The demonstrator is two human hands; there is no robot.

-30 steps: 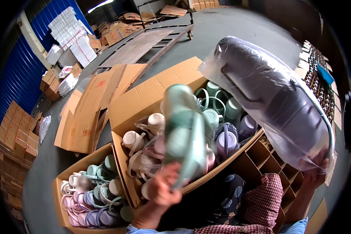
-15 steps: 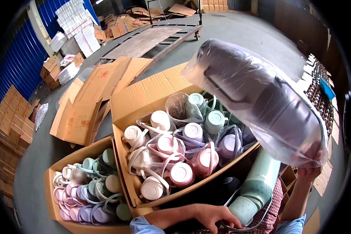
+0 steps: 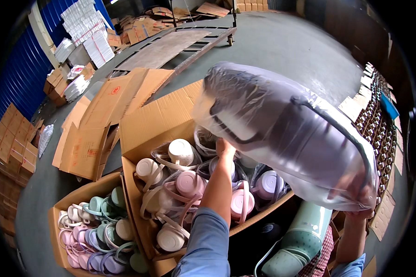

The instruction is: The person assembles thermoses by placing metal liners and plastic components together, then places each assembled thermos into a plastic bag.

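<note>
Plastic-wrapped bottle (image 3: 286, 134): right hand (image 3: 360, 205) fingers hold it; left hand (image 3: 224, 148) fingers hidden.

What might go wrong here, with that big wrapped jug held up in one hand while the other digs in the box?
1. The right hand grips the wrapped jug only at its lower end, high over the large box; the slick plastic may slip and the jug drop onto the bottles.
2. The left hand reaches among tangled carry straps, which may snag and drag neighbours out.
</note>
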